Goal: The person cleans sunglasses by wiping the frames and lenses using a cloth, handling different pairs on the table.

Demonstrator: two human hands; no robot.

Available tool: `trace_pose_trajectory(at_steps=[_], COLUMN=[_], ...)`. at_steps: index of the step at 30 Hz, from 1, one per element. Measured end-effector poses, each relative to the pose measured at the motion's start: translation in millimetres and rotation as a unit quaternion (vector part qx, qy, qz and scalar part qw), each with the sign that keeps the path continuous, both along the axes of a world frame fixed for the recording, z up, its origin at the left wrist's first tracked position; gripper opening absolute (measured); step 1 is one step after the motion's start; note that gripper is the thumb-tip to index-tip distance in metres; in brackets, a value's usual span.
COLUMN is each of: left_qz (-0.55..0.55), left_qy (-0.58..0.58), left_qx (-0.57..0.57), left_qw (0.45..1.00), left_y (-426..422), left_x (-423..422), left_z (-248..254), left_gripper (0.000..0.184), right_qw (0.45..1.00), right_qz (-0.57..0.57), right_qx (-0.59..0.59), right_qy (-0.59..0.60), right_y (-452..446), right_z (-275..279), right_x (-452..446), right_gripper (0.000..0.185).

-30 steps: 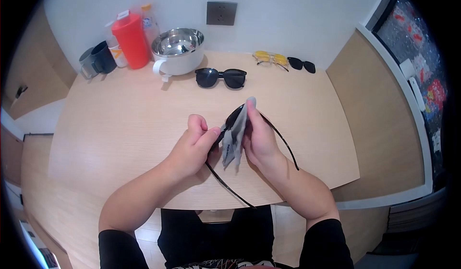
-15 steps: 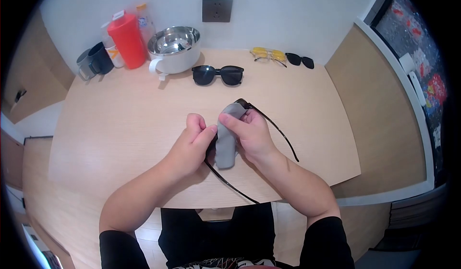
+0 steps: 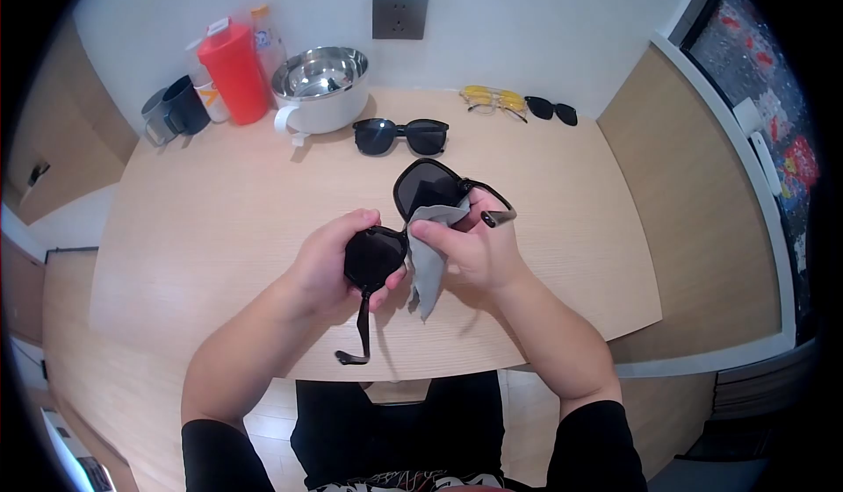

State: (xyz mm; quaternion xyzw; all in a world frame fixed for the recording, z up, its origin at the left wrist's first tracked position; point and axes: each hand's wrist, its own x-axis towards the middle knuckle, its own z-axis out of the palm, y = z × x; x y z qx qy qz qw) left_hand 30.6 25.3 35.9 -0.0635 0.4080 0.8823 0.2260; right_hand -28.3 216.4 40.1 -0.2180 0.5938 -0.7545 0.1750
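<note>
A pair of black sunglasses [image 3: 376,258] is held tilted above the front of the table, its lenses facing me and its temples unfolded. My left hand [image 3: 327,262] is closed on the rim of the left lens. Against the other lens, my right hand [image 3: 479,242] pinches a grey cleaning cloth [image 3: 427,268], whose loose end hangs down. The cloth covers the lower part of that lens, and some right fingers are hidden behind it. Farther back, a second pair of black sunglasses [image 3: 400,137] rests on the table, touched by neither hand.
On the wooden table [image 3: 219,229], a white-handled steel bowl [image 3: 320,97], a red bottle [image 3: 235,75], and dark cups [image 3: 186,106] stand at the back left. Yellow-tinted glasses [image 3: 493,99] and small dark lenses [image 3: 551,110] lie at the back right. A partition [image 3: 702,193] borders the right side.
The sunglasses have turned so both lenses now face me. The cloth, earlier folded along the frame, hangs more loosely below my right thumb. My left hand has opened up its view of the left lens.
</note>
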Motion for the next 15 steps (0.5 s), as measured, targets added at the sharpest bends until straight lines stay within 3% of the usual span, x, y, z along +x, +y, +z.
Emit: trace_pose_trajectory(at_steps=[6, 9, 15], left_qz=[0.006, 0.044, 0.058], left_qy=[0.029, 0.022, 0.017], left_qx=[-0.006, 0.005, -0.020], left_qw=[1.000, 0.999, 0.998], left_y=[4.6, 13.2, 19.7], left_x=[-3.0, 1.0, 5.3], left_z=[-9.8, -10.7, -7.6], left_gripper=[0.027, 0.025, 0.025], right_qw=[0.998, 0.986, 0.985], right_qz=[-0.033, 0.022, -0.044], right_qx=[-0.026, -0.067, -0.063], right_qy=[-0.036, -0.149, -0.155], right_y=[-5.1, -7.3, -14.3], right_z=[-14.7, -11.2, -19.7], right_x=[-8.2, -6.8, -4.3], right_gripper=[0.021, 0.018, 0.019])
